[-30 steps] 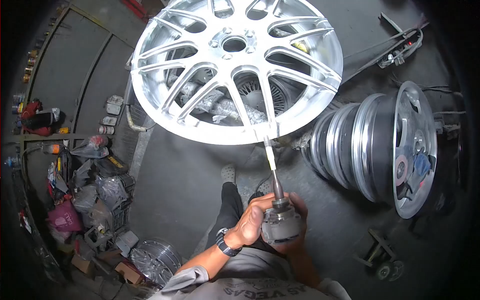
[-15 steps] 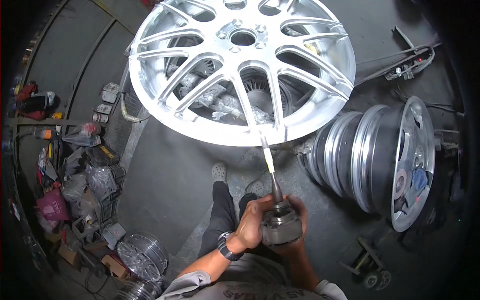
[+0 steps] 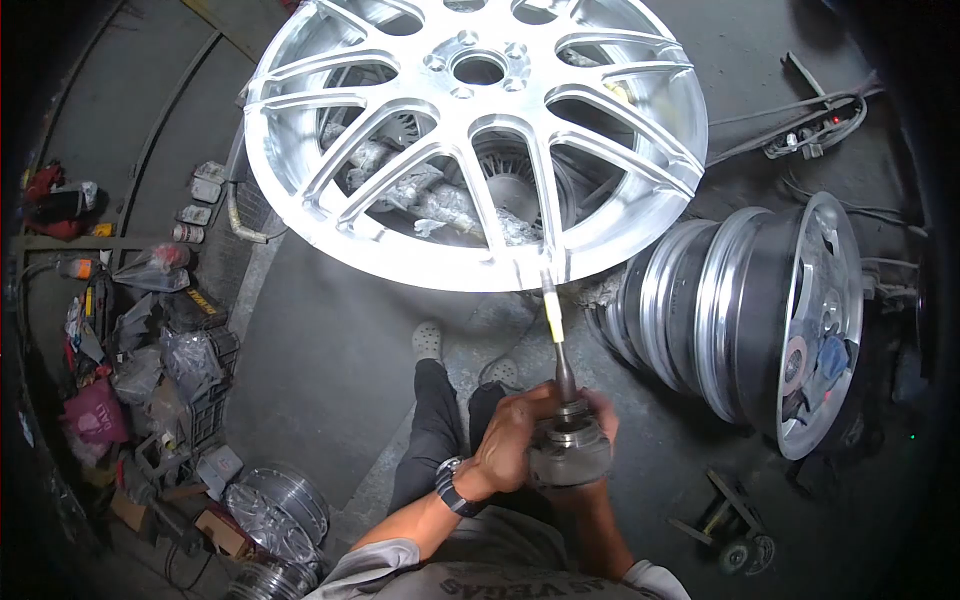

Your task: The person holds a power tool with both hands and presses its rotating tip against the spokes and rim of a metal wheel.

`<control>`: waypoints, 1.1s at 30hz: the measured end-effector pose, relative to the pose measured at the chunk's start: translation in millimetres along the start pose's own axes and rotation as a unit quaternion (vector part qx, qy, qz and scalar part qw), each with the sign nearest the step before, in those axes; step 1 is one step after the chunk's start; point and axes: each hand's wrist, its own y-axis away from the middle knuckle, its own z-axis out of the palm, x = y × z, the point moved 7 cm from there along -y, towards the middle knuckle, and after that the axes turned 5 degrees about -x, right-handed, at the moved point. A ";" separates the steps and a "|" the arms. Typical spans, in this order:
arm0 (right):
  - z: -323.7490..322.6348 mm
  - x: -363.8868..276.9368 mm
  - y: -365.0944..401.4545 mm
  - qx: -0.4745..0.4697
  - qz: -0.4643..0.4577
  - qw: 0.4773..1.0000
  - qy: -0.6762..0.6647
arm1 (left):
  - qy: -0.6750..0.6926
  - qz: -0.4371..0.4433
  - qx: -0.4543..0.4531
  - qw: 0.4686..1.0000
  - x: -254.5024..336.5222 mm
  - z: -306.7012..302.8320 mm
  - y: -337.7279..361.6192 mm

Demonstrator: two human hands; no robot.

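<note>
- While left hand (image 3: 503, 447) and right hand (image 3: 604, 418) grip grinder (image 3: 568, 452) tight, lower centre, tip (image 3: 548, 282) touches wheel (image 3: 420, 268) rim, upper centre.
- Judged best: light pressure, steady wrists, tip flat along rim.

We grip a grey cylindrical metal grinder (image 3: 570, 455) in both hands, left hand (image 3: 505, 440) and right hand (image 3: 604, 415) wrapped round its body. Its long shaft's tip touches the lower edge of a polished silver multi-spoke alloy wheel (image 3: 400, 262). A shiny steel rim (image 3: 740, 310) stands on edge nearby, right.
</note>
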 end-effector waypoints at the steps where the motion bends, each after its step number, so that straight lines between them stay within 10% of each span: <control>1: 4.0 -4.9 -3.4 -0.022 -0.011 1.000 0.016 | -0.003 0.007 0.005 1.000 1.2 -3.0 2.0; 8: 6.5 24.2 9.8 -0.034 -0.017 0.999 -0.032 | 0.026 0.000 0.046 0.999 -13.0 -9.0 15.8; 10: -8.8 76.6 29.4 0.037 0.172 0.967 -0.183 | 0.003 0.011 0.021 1.000 -5.3 -6.5 7.2; 14: -15.0 70.0 34.1 0.032 0.084 0.995 -0.050 | -0.061 0.041 -0.021 0.997 -3.6 -4.7 -0.9; 17: -7.9 96.5 36.3 0.127 0.257 0.889 -0.356 | -0.028 0.026 0.007 0.999 -4.2 -10.2 6.8; 19: 11.0 21.4 7.7 -0.029 -0.011 0.999 -0.036 | 0.010 0.004 0.025 1.000 -8.4 -11.3 15.1; 33: 19.1 -1.0 -2.5 -0.034 -0.046 0.997 0.057 | 0.027 0.001 0.030 0.999 -12.7 -10.7 13.7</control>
